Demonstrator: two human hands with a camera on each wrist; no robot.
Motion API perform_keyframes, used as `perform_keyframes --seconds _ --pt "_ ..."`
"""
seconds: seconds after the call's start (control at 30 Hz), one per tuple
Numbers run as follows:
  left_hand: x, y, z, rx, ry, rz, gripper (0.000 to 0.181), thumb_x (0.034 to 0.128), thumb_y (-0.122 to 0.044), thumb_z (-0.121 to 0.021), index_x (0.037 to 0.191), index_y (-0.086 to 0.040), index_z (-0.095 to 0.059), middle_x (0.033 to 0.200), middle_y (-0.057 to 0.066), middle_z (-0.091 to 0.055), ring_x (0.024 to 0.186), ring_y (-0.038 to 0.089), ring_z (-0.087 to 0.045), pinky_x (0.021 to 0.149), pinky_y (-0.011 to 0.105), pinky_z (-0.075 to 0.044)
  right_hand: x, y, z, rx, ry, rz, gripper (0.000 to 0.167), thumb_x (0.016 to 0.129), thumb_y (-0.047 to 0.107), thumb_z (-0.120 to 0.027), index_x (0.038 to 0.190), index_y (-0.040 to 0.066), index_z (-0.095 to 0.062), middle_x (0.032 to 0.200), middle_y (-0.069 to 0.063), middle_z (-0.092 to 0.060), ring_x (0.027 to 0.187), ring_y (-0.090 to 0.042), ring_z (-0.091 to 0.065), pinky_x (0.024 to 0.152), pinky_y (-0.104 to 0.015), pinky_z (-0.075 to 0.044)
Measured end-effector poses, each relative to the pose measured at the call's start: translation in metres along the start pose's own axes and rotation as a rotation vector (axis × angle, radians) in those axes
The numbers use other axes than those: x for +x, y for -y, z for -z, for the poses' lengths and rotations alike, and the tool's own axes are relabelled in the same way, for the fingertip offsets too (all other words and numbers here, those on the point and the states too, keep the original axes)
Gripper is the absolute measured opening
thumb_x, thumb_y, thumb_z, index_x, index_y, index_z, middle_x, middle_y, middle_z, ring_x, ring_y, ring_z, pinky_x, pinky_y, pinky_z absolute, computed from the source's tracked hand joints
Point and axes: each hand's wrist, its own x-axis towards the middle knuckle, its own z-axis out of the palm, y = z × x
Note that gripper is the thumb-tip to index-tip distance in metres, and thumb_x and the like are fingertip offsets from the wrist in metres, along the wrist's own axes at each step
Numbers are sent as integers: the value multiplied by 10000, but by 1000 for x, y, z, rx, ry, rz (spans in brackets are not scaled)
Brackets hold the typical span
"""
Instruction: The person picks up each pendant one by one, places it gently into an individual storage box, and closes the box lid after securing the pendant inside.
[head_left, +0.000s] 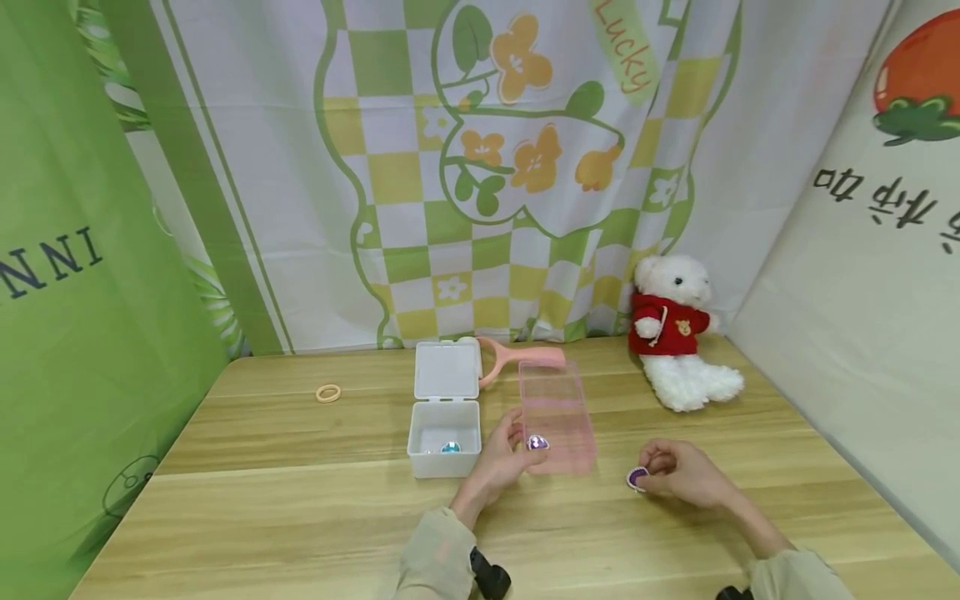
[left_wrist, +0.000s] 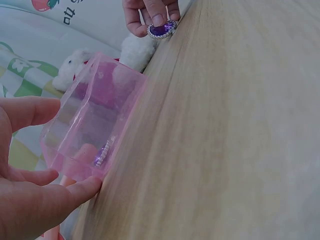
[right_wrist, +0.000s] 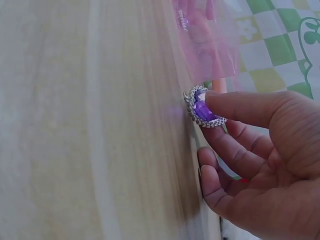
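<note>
My right hand [head_left: 688,477] pinches a purple gem with a silver beaded rim [right_wrist: 202,111] between thumb and fingers, just above the table and right of the pink box. The see-through pink box [left_wrist: 112,95] has a second purple gem [head_left: 537,443] inside, at its left side. Beside that end is my left hand [head_left: 501,457], its fingers spread about the box's edge. One fingertip [left_wrist: 90,189] seems to touch the lower corner, while another finger [left_wrist: 40,111] stands apart from the wall. A white box [head_left: 444,465] stands left of this hand, its lid raised and a blue gem [head_left: 450,447] inside.
Behind the boxes lies a pink handled item with a ring-shaped end [head_left: 525,356]. A small tan ring [head_left: 327,393] is on the left of the table [head_left: 300,517]. At the back right sits a white plush toy [head_left: 678,379] in red clothing, near the curtain [head_left: 390,275].
</note>
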Motion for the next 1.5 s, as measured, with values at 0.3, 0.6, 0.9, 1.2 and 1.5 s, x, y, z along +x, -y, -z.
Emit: perform_keyframes --seconds 0.3,0.6,0.9,1.2,1.5 --pt "0 0 0 6 7 0 838 771 -28 -723 1473 14 -269 1427 296 -319 1351 435 -298 1103 480 -285 0 4 3 40 7 -44 333 848 99 -711 1047 -102 -536 883 -130 -666 738 -114 -612 625 -252 -509" --pt "-1 1 0 0 0 -9 833 764 -25 -727 1467 15 -282 1412 294 -335 1344 426 -312 1101 478 -293 5 25 4 98 -92 -84 419 880 156 -686 1166 -96 -510 976 -140 -648 855 -206 -632 732 -351 -536" --pt "-1 -1 -1 -11 -4 -1 828 771 -6 -716 1472 11 -275 1420 289 -324 1351 431 -296 1107 487 -278 18 46 3 194 -170 -67 449 912 166 -651 1215 -113 -474 1025 -126 -630 890 -132 -626 810 -372 -537" --pt "-3 -3 0 -13 3 -2 839 774 -18 -720 1478 7 -264 1418 289 -329 1350 430 -298 1107 495 -275 33 65 3 221 -159 -19 433 922 172 -643 1205 -104 -469 1015 -88 -631 906 -141 -628 825 -353 -524" --pt "-1 -1 -1 3 0 -12 843 758 -11 -716 1470 21 -267 1407 298 -338 1337 438 -314 1103 495 -282 51 81 -7 264 -146 3 412 910 150 -651 1189 -106 -489 991 -79 -630 894 -141 -632 845 -393 -516"
